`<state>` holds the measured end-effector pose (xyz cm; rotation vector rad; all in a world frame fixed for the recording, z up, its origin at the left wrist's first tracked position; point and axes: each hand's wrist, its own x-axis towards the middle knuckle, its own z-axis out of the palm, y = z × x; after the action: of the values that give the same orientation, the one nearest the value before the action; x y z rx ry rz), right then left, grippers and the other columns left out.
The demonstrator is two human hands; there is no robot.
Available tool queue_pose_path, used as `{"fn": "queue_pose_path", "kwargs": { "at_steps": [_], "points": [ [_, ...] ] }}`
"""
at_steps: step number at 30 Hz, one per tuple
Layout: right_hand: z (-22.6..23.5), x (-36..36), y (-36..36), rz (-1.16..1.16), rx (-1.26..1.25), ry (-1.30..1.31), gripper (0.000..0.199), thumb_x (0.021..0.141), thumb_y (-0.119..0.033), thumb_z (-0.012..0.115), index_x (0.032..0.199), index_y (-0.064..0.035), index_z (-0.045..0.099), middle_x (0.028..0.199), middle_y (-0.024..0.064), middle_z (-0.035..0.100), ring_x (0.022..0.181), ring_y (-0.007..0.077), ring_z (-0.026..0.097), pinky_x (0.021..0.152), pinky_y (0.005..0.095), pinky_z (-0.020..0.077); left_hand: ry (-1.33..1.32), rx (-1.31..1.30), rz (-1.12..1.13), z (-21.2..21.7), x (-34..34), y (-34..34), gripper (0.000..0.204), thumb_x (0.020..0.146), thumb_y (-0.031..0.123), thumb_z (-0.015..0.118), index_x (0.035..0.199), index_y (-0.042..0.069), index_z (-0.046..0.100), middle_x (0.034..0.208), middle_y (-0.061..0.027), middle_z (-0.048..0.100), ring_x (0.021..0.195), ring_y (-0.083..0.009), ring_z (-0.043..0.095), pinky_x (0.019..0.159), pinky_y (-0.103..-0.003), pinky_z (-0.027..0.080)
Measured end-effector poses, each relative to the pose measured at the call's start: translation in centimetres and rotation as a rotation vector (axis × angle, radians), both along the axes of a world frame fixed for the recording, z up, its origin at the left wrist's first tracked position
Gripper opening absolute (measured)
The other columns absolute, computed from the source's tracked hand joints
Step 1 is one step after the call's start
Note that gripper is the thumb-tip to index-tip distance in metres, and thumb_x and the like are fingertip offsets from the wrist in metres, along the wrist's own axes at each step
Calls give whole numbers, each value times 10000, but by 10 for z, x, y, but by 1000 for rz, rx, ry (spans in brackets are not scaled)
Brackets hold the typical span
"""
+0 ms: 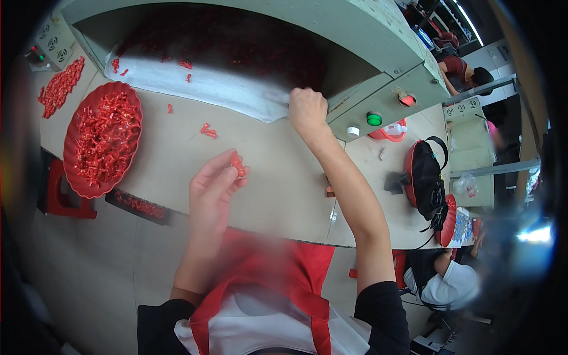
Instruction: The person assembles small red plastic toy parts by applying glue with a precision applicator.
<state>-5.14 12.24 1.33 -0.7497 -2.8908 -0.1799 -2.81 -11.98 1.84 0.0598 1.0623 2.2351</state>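
Left hand [212, 184], centre of frame: thumb and fingers pinched on a small red piece [238, 166]; grip narrow, piece held up above the pale table [278, 198]. Right hand [307, 110], upper centre: fingers curled, at the near edge of the white sheet [195, 96], by the right end of the machine [370, 38] opening. Fingertips out of sight; cannot tell whether anything is held.

Loose red pieces: a small cluster [208, 131] on the table, up and left of the left hand; a single bit [170, 108] farther up and left. A few more lie on the sheet; the machine interior is dark, with blurred red shapes.

Left of frame: scalloped red bowl [69, 157] heaped with similar pieces. Beyond it, upper left, a pile [61, 87] of red pieces on the table. Below the bowl, a dark tray [161, 220] with more red pieces, next to a red stool [68, 204].

Machine front, right of the right hand: white knob [353, 131], green button [374, 118], red button [407, 100]. Right of frame: black bag [427, 177]; one co-worker [454, 68] upper right, another [452, 284] lower right.
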Motion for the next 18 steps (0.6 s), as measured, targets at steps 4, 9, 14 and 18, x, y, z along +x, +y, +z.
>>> {"fn": "queue_pose_path", "kwargs": {
  "at_steps": [4,9,14,18],
  "points": [
    [7,1,-1,32,-53,34,104,696,-63,620,778,-16,662,753,204,630,709,366,633,635,406,520,10,-11,2,-1,0,-1,301,838,47,548,1128,-33,546,969,-90,604,865,-165,600,746,-284,485],
    [25,-16,9,-170,-264,335,191,726,-118,578,879,-42,662,787,206,632,782,354,616,728,389,492,-3,21,28,-2,-2,-4,292,841,16,538,1131,-23,540,1007,-108,603,869,-180,619,723,-263,520],
    [23,-19,18,-103,-291,279,185,727,-109,578,886,-74,668,807,177,645,797,329,616,736,363,485,-26,10,31,-4,-6,-9,292,839,18,542,1129,-17,544,1004,-107,603,867,-174,617,721,-263,518],
    [18,-4,-4,-85,-503,67,190,696,-106,664,883,-77,675,772,151,652,764,306,624,724,364,482,-12,21,48,-12,-13,-12,291,839,22,543,1127,-16,547,1002,-106,603,867,-174,616,721,-263,516]
  ]
}}
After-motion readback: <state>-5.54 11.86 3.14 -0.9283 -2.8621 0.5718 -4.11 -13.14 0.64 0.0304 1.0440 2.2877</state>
